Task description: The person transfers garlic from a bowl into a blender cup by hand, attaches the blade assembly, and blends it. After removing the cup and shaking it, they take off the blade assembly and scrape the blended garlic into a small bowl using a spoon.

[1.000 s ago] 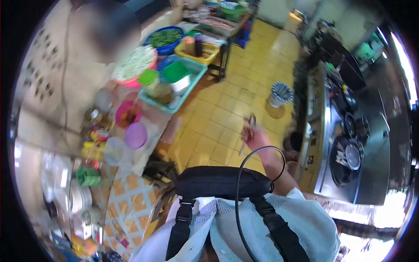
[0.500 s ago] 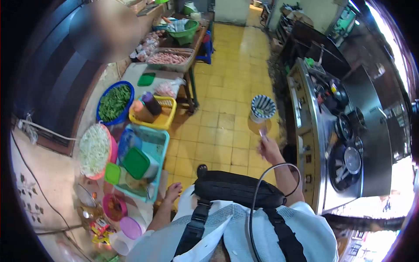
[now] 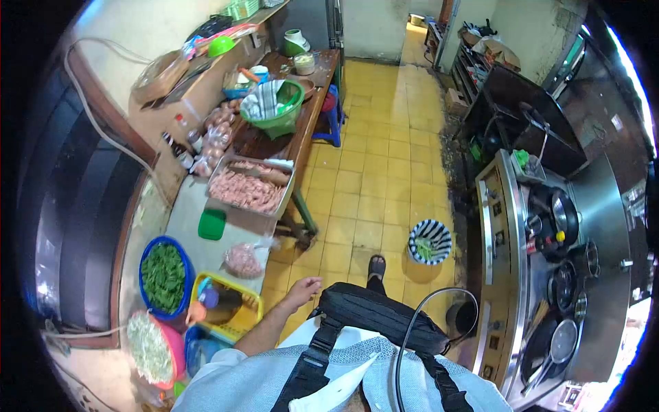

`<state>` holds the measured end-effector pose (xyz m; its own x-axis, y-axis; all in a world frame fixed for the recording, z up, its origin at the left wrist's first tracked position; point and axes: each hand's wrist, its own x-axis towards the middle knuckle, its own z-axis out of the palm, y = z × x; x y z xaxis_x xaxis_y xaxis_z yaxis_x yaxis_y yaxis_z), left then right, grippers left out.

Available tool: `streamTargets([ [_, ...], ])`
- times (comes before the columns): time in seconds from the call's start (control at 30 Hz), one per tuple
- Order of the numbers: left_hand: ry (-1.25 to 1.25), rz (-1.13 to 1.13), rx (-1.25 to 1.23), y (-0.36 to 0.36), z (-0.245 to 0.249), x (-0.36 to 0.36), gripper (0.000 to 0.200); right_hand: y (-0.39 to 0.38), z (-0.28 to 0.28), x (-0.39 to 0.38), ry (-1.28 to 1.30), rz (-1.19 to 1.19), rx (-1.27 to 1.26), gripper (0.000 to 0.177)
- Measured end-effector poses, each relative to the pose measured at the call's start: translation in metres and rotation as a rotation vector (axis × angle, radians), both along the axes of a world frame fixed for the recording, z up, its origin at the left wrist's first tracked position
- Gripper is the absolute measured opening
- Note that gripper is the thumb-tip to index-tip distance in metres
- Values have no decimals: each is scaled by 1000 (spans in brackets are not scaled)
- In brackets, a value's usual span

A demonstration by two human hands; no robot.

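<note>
My left hand [image 3: 302, 292] hangs at my left side, its fingers loosely extended and holding nothing. It is nearest to a bag of pink meat [image 3: 244, 259] on the table edge and a yellow basket [image 3: 250, 317] of bottles. My right hand is out of sight. On the floor ahead to the right stands a black-and-white striped bin [image 3: 430, 242] with green scraps inside. My foot in a dark sandal [image 3: 376, 266] shows in front of my black waist bag [image 3: 381, 317].
Along the left are a tray of raw meat pieces [image 3: 250, 189], a green basket [image 3: 278, 123], a blue basin of leaves [image 3: 165, 278] and a pink basin of shredded vegetable [image 3: 151, 349]. A steel stove counter [image 3: 511, 275] with pans lines the right. Yellow floor tiles [image 3: 374, 158] run between.
I have moved forward along the aisle; the tables and bin now appear lower in view. My right hand, earlier stretched toward the bin with a small blurred item, has dropped out of view.
</note>
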<state>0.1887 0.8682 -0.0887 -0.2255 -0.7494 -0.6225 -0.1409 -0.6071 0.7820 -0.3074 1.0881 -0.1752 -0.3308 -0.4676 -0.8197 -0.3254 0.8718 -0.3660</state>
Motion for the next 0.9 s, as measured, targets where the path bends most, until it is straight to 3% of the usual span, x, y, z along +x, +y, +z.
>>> streamTargets([
  [0.17, 9, 149, -2, -142, 20, -57, 34, -189, -30, -81, 49, 174, -100, 30],
  [0.33, 74, 245, -14, -290, 76, -97, 36, -504, -54, -190, 95, 449, -675, 27],
  [0.37, 123, 302, -43, -316, 94, -104, 38, -560, 87, -126, -29, 17, -464, 17],
  [0.43, 181, 382, -60, -365, 104, -107, 42, -657, 151, -107, -45, 73, -513, 17],
  [0.5, 264, 473, -87, -424, 90, -102, 54, -739, 183, -88, -360, -118, -550, 12],
  [0.53, 289, 523, -91, -456, 91, -102, 58, -768, 201, -76, -357, -94, -554, 12],
  [0.57, 310, 571, -95, -489, 94, -100, 63, -794, 218, -60, -521, -165, -580, 13],
  [0.6, 310, 589, -103, -519, 87, -94, 63, -823, 224, -42, -691, -239, -598, 16],
  [0.7, 415, 725, -134, -608, 78, -84, 75, -886, 220, -4, -631, -226, -474, 22],
  [0.8, 487, 919, -89, -683, 80, -72, 94, -956, 173, 4, -454, 115, -381, 24],
  [0.9, 473, 1118, -31, -733, 84, -62, 99, -1030, 183, 41, -430, 110, -288, 24],
])
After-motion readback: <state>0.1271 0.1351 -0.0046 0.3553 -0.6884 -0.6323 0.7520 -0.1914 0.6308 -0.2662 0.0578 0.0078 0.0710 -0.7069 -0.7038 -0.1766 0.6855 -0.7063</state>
